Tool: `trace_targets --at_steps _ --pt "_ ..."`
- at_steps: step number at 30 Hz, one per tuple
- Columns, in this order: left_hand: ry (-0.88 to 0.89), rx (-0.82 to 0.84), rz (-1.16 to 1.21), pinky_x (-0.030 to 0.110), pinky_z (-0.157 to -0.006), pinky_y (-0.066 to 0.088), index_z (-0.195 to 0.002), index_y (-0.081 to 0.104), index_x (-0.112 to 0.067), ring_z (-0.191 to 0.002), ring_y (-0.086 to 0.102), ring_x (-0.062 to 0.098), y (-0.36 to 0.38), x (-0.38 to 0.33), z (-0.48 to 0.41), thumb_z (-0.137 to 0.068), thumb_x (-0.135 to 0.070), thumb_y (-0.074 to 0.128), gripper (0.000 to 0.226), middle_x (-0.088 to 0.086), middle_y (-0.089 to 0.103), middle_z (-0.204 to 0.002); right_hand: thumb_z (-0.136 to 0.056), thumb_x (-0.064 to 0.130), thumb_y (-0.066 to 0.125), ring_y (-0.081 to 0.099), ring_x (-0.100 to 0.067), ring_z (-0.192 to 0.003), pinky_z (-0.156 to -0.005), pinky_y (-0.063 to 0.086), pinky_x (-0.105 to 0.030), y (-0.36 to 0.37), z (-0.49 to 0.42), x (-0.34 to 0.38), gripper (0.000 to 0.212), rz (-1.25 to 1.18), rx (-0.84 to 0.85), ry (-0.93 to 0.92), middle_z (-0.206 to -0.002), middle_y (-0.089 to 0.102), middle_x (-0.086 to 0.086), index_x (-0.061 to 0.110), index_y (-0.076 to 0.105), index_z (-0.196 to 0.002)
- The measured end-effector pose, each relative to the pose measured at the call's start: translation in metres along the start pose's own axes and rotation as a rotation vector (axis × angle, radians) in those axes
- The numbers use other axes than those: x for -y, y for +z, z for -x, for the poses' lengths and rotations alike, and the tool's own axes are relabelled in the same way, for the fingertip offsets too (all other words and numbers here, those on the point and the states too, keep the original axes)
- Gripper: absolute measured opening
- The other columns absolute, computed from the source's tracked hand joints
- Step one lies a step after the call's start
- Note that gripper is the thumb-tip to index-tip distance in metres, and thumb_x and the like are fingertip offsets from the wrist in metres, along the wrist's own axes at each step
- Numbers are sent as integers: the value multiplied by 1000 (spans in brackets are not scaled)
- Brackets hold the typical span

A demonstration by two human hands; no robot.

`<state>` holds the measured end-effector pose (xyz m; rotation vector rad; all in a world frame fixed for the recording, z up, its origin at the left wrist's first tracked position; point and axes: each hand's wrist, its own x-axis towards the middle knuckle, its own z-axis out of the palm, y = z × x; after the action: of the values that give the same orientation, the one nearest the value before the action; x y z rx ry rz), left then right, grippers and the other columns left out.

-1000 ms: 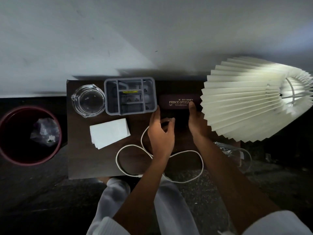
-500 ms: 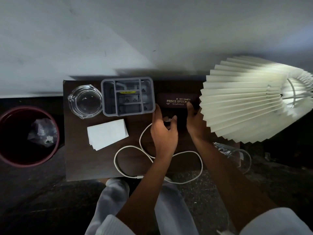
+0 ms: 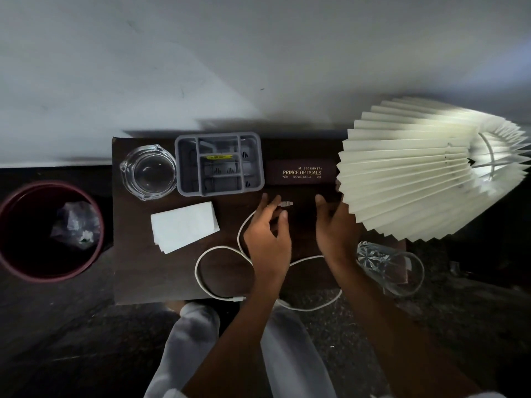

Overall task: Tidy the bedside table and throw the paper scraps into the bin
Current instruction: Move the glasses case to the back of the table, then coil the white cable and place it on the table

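On the dark wooden bedside table [image 3: 138, 271], a brown glasses case [image 3: 300, 175] printed "Prince Opticals" lies at the back, between a grey divided organiser [image 3: 219, 163] and the lamp shade. My left hand [image 3: 267, 239] hovers just in front of the case, fingers apart, over the plug end of a white cable [image 3: 218, 249] that loops across the front of the table. My right hand [image 3: 334, 228] is open beside it, near the shade. A stack of white paper [image 3: 184, 225] lies to the left. The maroon bin [image 3: 17, 265] on the floor holds crumpled scraps [image 3: 76, 225].
A pleated cream lamp shade [image 3: 425, 168] overhangs the table's right side. A glass ashtray [image 3: 148, 172] sits at the back left corner. A cut-glass tumbler [image 3: 388, 265] lies at the right front edge. The white wall runs behind the table. My white-trousered knees are below.
Both hands have pulled back off the glasses case toward me and spread open. The case stays at the back of the table; the cable has not moved.
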<state>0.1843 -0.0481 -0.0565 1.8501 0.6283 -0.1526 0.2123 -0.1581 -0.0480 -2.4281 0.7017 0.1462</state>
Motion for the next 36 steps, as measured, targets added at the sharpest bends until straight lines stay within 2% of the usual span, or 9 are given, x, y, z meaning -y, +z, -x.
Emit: trace_targets --at_steps 2,4,9,14,17,23,29,33,36 --pt "48 -41 -19 25 -92 56 -114 74 -15 -105 69 10 -12 9 4 -95 -9 62 23 0 72 -120 -96 25 62 56 -21 -117 -96 36 -18 1 9 -8 40 -54 26 -89 -130 61 -9 7 55 -131" --pt "39 -82 -34 37 -82 60 -105 75 -18 -89 71 9 -27 17 6 -95 -10 62 18 -4 75 -100 -94 19 65 53 -6 -100 -83 37 -3 5 18 -17 33 -78 57 -176 -119 64 -6 9 61 -125" --pt "-89 -77 -81 33 -81 59 -102 74 -21 -80 71 2 -64 30 11 -96 -12 61 16 -8 75 -91 -93 13 65 58 -5 -84 -76 58 -35 15 27 -20 28 -90 188 -336 -115 57 -6 13 64 -121" --pt "-138 -58 -47 31 -75 63 -94 71 -28 -74 72 4 -88 41 16 -94 -8 64 22 -11 75 -83 -92 20 66 61 -21 -106 -89 55 -37 28 8 -14 38 148 304 -455 -122 50 -6 18 58 -130" --pt "-179 -35 -8 29 -75 63 -94 72 -25 -73 72 3 -98 43 21 -94 -5 63 22 -8 76 -83 -88 17 71 59 -25 -104 -86 55 -41 35 3 -15 25 212 283 -496 -115 51 -8 14 64 -112" --pt "-283 8 123 31 -74 61 -97 72 -20 -75 74 11 -106 45 32 -97 -9 62 16 -1 78 -85 -89 18 71 63 -23 -91 -82 54 -37 37 8 -12 12 172 376 -358 -102 60 -6 12 64 -96" --pt "-643 208 547 30 -88 57 -119 67 -5 -98 71 24 -110 12 52 -104 -21 49 28 14 76 -109 -82 23 78 63 0 -67 -57 47 -6 -5 65 25 15 -177 347 -10 -78 69 7 16 67 -89" --pt "-759 302 769 33 -96 55 -119 70 -8 -103 73 21 -117 -17 70 -105 -36 46 39 12 76 -114 -82 27 78 69 -2 -72 -63 54 -13 -35 116 43 18 -350 451 113 -82 73 4 15 68 -91" --pt "-717 306 742 41 -102 53 -117 72 -10 -109 71 30 -126 -28 85 -101 -28 55 29 18 75 -115 -80 27 80 72 -6 -77 -72 59 -24 -54 147 50 18 -418 563 85 -84 75 3 17 69 -90"
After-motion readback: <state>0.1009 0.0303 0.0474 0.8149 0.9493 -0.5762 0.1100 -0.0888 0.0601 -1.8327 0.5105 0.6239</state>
